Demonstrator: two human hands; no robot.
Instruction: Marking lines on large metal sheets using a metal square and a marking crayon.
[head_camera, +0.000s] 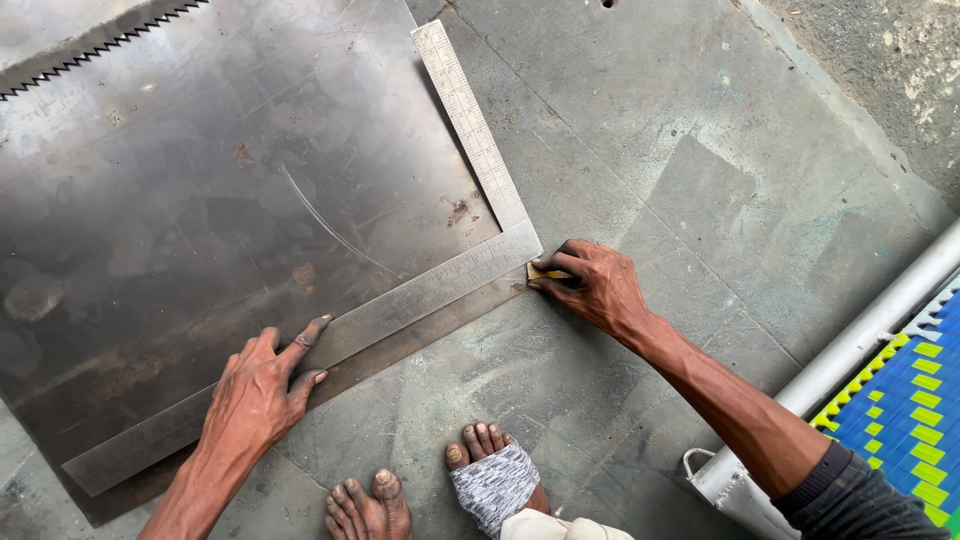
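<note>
Steel framing square (400, 300), L-shaped and marked with graduations, lying flat on a dark metal sheet (200, 200) that rests on the concrete floor (700, 150). One arm of the square runs from the upper middle of the view down to the corner at centre; the other arm runs from that corner down and to the left, along the sheet's near edge. The corner of the square sits at the sheet's lower right corner.

Left hand (255, 390): palm down, fingers (305, 340) spread open, the tips pressing on the lower arm of the square and on the sheet just beside it. It grips nothing.

Right hand (595, 285): fingers closed in a pinch around a small yellow marker (545, 272), seemingly a piece of chalk, its tip touching the outer corner of the square. The forearm reaches in from the lower right and wears a dark sleeve (850, 490).

Sheet surface: dull grey with rust spots and one long curved scratch (330, 225). A serrated edge (100, 45) crosses the upper left corner of the view.

Lower edge: two bare feet (365, 505) on the floor, one partly wrapped in grey knitted cloth (495, 485). At right, a white-painted metal tube (850, 345) slants across the floor, beside a blue and green woven panel (915, 395).
</note>
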